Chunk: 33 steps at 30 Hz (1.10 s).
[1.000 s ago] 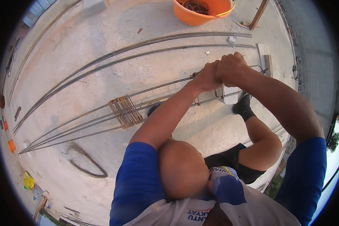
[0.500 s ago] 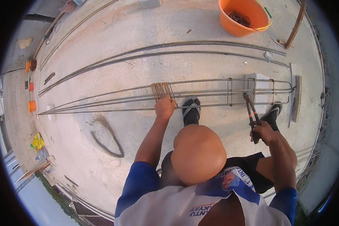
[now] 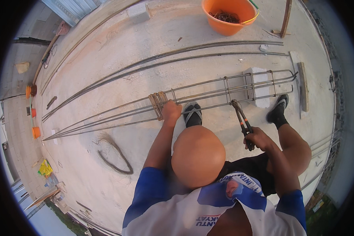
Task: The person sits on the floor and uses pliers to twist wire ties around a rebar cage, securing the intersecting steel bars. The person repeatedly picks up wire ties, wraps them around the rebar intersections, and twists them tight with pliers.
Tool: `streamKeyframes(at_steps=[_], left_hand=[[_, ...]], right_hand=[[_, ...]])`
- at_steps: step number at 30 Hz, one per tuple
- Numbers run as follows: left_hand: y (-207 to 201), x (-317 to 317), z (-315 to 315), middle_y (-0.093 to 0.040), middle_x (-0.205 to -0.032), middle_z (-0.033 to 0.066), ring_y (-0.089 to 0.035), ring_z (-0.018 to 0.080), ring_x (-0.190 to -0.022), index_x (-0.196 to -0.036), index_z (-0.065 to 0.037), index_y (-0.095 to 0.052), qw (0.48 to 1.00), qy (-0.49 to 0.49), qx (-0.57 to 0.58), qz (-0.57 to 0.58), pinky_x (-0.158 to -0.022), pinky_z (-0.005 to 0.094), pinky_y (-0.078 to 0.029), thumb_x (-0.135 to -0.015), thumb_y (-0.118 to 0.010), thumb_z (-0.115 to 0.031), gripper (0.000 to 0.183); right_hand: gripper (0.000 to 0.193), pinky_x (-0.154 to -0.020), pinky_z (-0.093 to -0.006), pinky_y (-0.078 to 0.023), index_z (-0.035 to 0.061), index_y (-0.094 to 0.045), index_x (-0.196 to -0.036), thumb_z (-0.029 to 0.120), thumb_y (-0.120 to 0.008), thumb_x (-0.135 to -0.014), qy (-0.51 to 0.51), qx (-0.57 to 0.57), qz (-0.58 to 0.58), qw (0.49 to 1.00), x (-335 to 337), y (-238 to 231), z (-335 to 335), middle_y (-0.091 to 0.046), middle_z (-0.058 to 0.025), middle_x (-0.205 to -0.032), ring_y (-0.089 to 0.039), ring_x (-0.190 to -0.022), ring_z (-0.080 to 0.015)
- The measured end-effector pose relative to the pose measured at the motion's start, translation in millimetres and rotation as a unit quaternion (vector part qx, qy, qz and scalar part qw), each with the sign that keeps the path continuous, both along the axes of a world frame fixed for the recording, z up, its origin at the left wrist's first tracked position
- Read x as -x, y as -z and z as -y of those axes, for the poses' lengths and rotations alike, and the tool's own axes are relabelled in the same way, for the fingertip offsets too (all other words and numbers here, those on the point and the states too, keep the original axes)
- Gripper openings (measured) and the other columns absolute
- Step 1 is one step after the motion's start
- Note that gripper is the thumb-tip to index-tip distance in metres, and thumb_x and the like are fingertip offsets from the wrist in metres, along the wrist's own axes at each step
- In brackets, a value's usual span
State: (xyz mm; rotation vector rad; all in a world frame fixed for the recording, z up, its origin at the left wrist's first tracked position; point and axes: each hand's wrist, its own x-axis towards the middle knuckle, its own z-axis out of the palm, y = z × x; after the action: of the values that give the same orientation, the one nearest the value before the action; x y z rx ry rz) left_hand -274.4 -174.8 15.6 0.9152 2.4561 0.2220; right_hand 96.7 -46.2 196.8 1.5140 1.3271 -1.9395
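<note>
A long cage of steel rebars (image 3: 204,94) lies across in front of me, its right part resting on a pale block (image 3: 261,93). Several rusty square stirrups (image 3: 158,105) are bunched around the bars left of centre. My left hand (image 3: 172,111) is closed at the right side of this bunch, by the near bar; one stirrup stands slightly apart there. My right hand (image 3: 259,138) grips the handles of black pincers with orange bands (image 3: 241,118). Their jaws are at the near bar, beside a spaced-out stirrup (image 3: 227,90). Whether the jaws touch it I cannot tell.
More long rebars (image 3: 161,50) lie beyond the cage. An orange bucket (image 3: 228,27) with scraps stands at the far right. A coil of thin tie wire (image 3: 118,161) lies at the near left. A wooden plank (image 3: 303,86) sits past the cage's right end.
The view has shifted and turned slightly. The pincers have moved left and nearer me, from over the bars to the near bar. A stirrup's gap from the bunch looks wider.
</note>
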Motion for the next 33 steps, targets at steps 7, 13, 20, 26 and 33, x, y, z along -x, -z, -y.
streamKeyframes(at_steps=[7,13,20,26,33], left_hand=[[-1.3,-44.8,-49.7,-0.067,-0.072,0.0203,-0.069,0.0339,-0.073,-0.075,-0.002,-0.060,0.978,0.035,-0.142,0.151,-0.067,0.0437,-0.053,-0.074,-0.072,-0.024,0.026],[-8.9,-62.6,-74.6,-0.066,-0.065,0.0159,-0.069,0.0266,-0.058,-0.074,-0.001,-0.058,0.952,-0.008,-0.127,0.278,-0.062,0.0377,-0.054,-0.077,-0.068,-0.017,0.019],[-19.8,-60.1,-76.3,-0.068,-0.092,0.0189,-0.069,0.0276,-0.083,-0.097,-0.001,-0.060,0.968,0.033,-0.062,0.243,-0.075,0.0401,-0.054,-0.077,-0.080,-0.028,0.039],[-37.6,-10.6,0.7,-0.031,-0.156,0.0192,-0.022,0.0358,-0.148,-0.150,-0.013,-0.036,0.977,0.185,-0.019,-0.100,-0.113,0.0627,-0.023,-0.066,-0.087,-0.046,0.103],[4.3,44.1,70.7,-0.024,-0.163,-0.0004,-0.015,0.0326,-0.151,-0.157,-0.020,-0.025,0.962,0.194,0.034,-0.191,-0.117,0.0657,-0.015,-0.069,-0.078,-0.028,0.103]], right_hand=[[0.031,-0.045,-0.0311,-0.049,-0.0085,-0.054,-0.104,0.012,-0.055,-0.080,0.017,-0.007,0.007,1.000,-5.4,10.4,-6.1,-0.067,-0.0163,-0.079,-0.071,-0.064,-0.0254],[0.028,-0.045,-0.0317,-0.049,-0.0087,-0.054,-0.101,0.010,-0.055,-0.081,0.035,0.005,0.011,0.999,-10.5,17.4,-7.1,-0.066,-0.0162,-0.078,-0.070,-0.063,-0.0251],[0.028,-0.044,-0.0316,-0.049,-0.0086,-0.054,-0.102,0.010,-0.055,-0.081,0.001,0.013,0.027,1.000,-8.6,24.2,-9.2,-0.065,-0.0160,-0.077,-0.069,-0.061,-0.0247],[0.037,-0.043,-0.0307,-0.049,-0.0095,-0.053,-0.111,0.010,-0.055,-0.080,-0.010,-0.005,0.015,1.000,0.7,24.6,-8.5,-0.066,-0.0162,-0.077,-0.069,-0.059,-0.0243],[0.031,-0.044,-0.0307,-0.049,-0.0080,-0.054,-0.106,0.010,-0.056,-0.081,0.000,-0.003,0.007,1.000,5.9,22.5,-3.8,-0.065,-0.0160,-0.076,-0.069,-0.060,-0.0243]])
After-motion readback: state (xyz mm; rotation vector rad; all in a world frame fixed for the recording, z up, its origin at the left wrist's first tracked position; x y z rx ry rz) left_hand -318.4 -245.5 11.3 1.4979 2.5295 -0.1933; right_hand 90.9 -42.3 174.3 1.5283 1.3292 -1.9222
